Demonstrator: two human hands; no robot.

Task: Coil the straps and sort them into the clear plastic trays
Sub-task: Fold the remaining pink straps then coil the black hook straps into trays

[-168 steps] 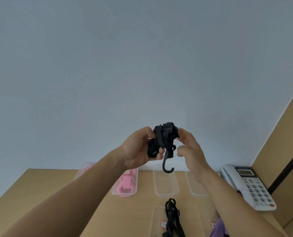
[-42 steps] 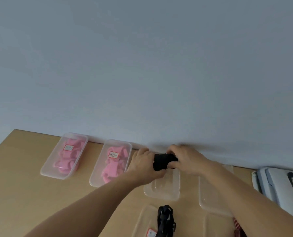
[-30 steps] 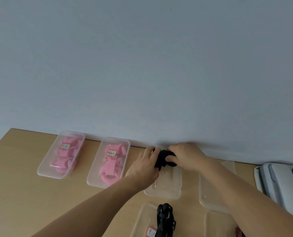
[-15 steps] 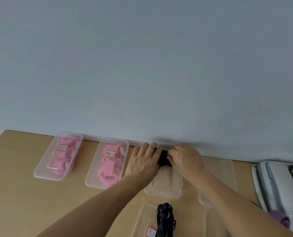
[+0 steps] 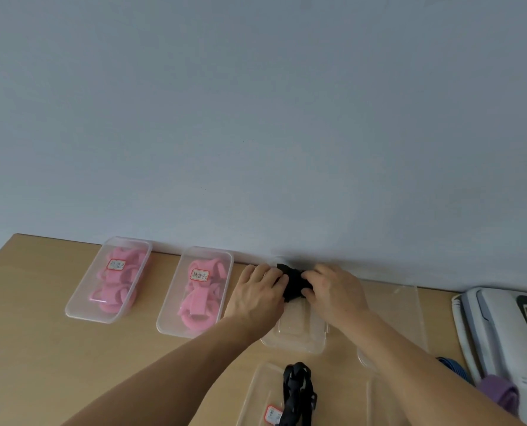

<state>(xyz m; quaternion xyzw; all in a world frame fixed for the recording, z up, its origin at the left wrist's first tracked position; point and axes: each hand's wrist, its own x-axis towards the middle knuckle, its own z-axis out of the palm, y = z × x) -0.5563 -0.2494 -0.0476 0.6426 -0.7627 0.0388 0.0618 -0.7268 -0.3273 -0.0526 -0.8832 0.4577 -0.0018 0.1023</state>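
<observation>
Pink trays at nine o'clock are filled. A coil is pressed into the middle tray by flat left fingers and gripped by curled right fingers; one strap at six awaits coiling.

Tray row along wall, phone far R.
On surface, L to R by wall: 1st tray w/ straps in it, 2nd tray likewise, 3rd tray, 4th tray, telephone. Coiled strap at 3rd tray's far end, betw. left hand & right hand, both touching it. Near tray in front holds loose strap.
</observation>
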